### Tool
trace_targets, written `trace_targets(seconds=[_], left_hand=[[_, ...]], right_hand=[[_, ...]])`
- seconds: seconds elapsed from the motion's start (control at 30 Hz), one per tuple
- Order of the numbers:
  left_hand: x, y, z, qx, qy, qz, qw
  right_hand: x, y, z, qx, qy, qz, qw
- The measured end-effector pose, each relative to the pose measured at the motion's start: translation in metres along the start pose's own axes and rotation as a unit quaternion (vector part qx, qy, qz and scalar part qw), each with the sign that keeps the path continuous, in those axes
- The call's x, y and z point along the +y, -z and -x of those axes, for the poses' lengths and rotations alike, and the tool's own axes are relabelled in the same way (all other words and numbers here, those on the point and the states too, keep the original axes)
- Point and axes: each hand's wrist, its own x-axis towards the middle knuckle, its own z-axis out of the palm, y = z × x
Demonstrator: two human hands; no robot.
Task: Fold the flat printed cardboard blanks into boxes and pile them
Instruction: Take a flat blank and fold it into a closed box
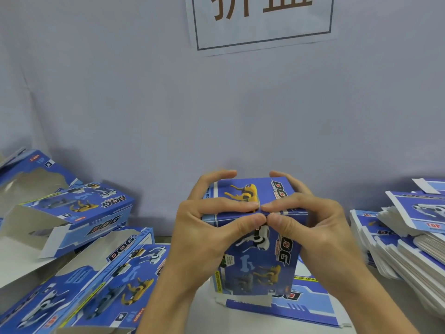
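My white surface (pixel 21 259) carries folded boxes (pixel 79 208) at frame left, stacked flat blanks (pixel 409 239) at right.

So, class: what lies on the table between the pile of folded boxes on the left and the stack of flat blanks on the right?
In the head view: the upright box, gripped by both the left hand and right hand.
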Motion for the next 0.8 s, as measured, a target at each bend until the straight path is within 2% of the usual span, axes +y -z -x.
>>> trace_targets(seconds=[0.27,0.43,0.53,0.6,0.7,0.77,0.8], left_hand=[[0.0,-0.002,-0.002,0.041,-0.005,0.019,0.999],[-0.002,0.001,-0.001,0.04,-0.011,0.009,0.999],[-0.003,-0.001,-0.002,0.059,-0.032,-0.016,0.998],[-0.004,-0.002,-0.005,0.129,-0.063,-0.049,0.988],[-0.009,0.002,-0.008,0.285,-0.085,-0.061,0.953],[-0.009,0.008,-0.01,0.403,-0.055,0.019,0.913],[-0.01,0.011,-0.011,0.466,-0.043,0.047,0.883]], right_hand=[[0.0,-0.005,-0.002,0.059,0.041,-0.003,0.997],[0.002,-0.005,-0.001,0.081,0.044,-0.005,0.996],[-0.001,-0.009,-0.002,0.109,0.073,0.05,0.99],[-0.002,-0.013,-0.003,0.135,0.095,0.117,0.979],[-0.002,-0.021,-0.002,0.18,0.145,0.197,0.953],[-0.005,-0.024,-0.002,0.147,0.133,0.194,0.961],[-0.008,-0.026,-0.002,0.095,0.083,0.189,0.974]])
